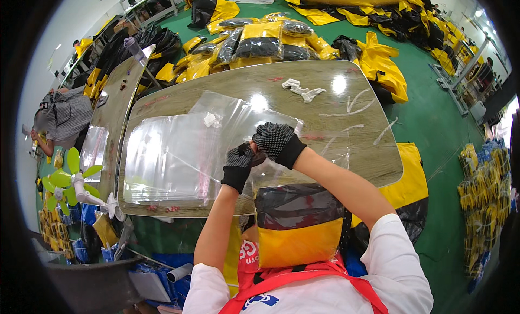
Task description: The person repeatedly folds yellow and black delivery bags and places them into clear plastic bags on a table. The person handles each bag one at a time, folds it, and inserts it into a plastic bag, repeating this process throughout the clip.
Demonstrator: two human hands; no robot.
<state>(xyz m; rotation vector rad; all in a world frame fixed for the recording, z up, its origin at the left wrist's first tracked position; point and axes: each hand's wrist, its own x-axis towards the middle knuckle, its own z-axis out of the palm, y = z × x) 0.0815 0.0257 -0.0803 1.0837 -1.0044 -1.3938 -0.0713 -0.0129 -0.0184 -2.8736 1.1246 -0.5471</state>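
A clear plastic bag with a folded yellow-and-black piece inside rests against my front at the table's near edge. Its loose upper end lies on the table. Both hands wear black dotted gloves with bare fingertips. My left hand is closed in a pinch on the bag's upper end. Just beside it, touching, my right hand is closed on the same end; its fingertips are partly hidden. Under and left of my hands lies a stack of flat clear plastic bags.
A crumpled white cloth and thin white strips lie on the wooden table. Filled yellow-and-black packages are heaped beyond it. A green-bladed fan stands at the left edge; another person sits farther left.
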